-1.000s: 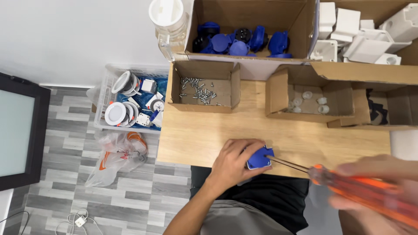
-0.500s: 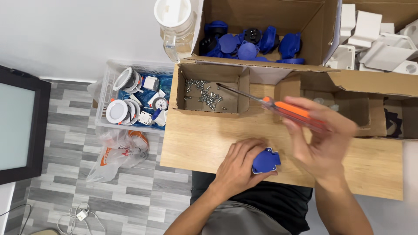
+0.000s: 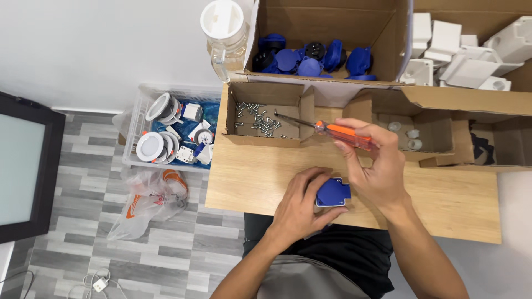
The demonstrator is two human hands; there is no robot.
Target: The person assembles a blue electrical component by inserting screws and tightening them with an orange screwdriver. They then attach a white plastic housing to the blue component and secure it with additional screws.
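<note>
On the bench (image 3: 443, 194), your left hand (image 3: 302, 207) is gripping the blue socket (image 3: 333, 192); your right hand (image 3: 377, 166), just beside it, is clasping the orange screwdriver (image 3: 338, 132).

A small assembly workstation set up in what looks like a plain room rather than a factory floor. A light wooden bench (image 3: 266, 171) stands against a bare white wall, over grey wood-pattern flooring. Open cardboard boxes serve as parts bins: one holds loose screws (image 3: 257, 119), a larger box (image 3: 327, 22) is heaped with blue plastic socket covers, another holds small clear caps (image 3: 407, 135), and white plastic housings (image 3: 460, 50) are stacked at the far right. On the floor beside the bench, a clear plastic crate (image 3: 133, 141) holds round white fittings. An orange-handled screwdriver (image 3: 332, 130) is in use above the bench.
</note>
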